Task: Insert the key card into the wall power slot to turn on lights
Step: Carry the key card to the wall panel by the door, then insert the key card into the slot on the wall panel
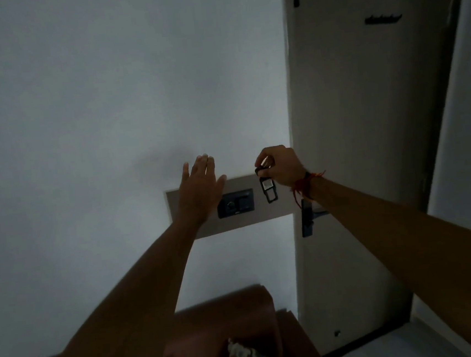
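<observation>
A: Where's the key card (263,172) right now?

B: Pinched in the right hand (280,166), thumb and fingers closed on its top end. It hangs just above the power slot (269,191), at the right end of the grey wall panel (237,184). Its bottom edge looks to be at the mouth of the slot or barely in it; the room is too dim to tell which.

A: And the other hand?

B: The left hand (200,188) is spread wide, fingers apart, holding nothing, over the left part of that panel. I can't tell whether the palm touches the wall or just hovers near it.

A: What else is on the panel?

B: A dark switch plate (235,203) near its middle, just left of the slot, partly behind the left hand.

A: So what does the next move depend on?

B: The slot lies straight below the grip, and both the card and the slot run nearly upright. I'd judge the card has to travel down along its own length, kept flat to the panel, with no sideways drift.

A: Which hand does it?

B: The right one; it already has the card and is closer. Since the room is dark, I'd say the card isn't seated yet.
</observation>
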`<state>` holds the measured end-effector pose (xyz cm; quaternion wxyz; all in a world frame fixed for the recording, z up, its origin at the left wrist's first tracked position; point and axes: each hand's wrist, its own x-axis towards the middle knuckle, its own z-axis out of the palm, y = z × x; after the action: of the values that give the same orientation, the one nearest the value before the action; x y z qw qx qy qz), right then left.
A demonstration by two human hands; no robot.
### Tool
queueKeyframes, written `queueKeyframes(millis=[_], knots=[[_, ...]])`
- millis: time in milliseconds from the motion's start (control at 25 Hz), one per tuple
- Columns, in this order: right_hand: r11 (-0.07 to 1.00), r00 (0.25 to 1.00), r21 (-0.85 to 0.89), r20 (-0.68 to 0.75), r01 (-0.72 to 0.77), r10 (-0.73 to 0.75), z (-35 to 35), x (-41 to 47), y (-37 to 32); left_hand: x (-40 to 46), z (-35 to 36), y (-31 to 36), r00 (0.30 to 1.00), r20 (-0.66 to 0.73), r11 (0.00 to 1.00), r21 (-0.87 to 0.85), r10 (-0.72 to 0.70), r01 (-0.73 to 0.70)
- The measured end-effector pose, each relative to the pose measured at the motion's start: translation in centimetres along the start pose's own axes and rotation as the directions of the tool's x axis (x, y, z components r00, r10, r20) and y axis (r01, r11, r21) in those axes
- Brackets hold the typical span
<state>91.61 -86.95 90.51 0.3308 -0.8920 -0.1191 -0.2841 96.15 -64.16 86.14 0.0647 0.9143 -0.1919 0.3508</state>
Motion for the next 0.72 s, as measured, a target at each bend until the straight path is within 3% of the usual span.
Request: queueKeyframes(millis=[440,720], knots=[[0.999,0.998,0.042,-0.055,-0.014,0.016,9.3,9.0,7.3,4.8,9.7,-5.0,0.997,0.066,0.999,0.031,-0.043,0.041],[0.995,0.998,0.095,-0.07,0.011,-0.005,12.5,11.9,11.6,5.3,13.9,-5.4,0.969,0.153,0.981,0.009,-0.193,0.194]])
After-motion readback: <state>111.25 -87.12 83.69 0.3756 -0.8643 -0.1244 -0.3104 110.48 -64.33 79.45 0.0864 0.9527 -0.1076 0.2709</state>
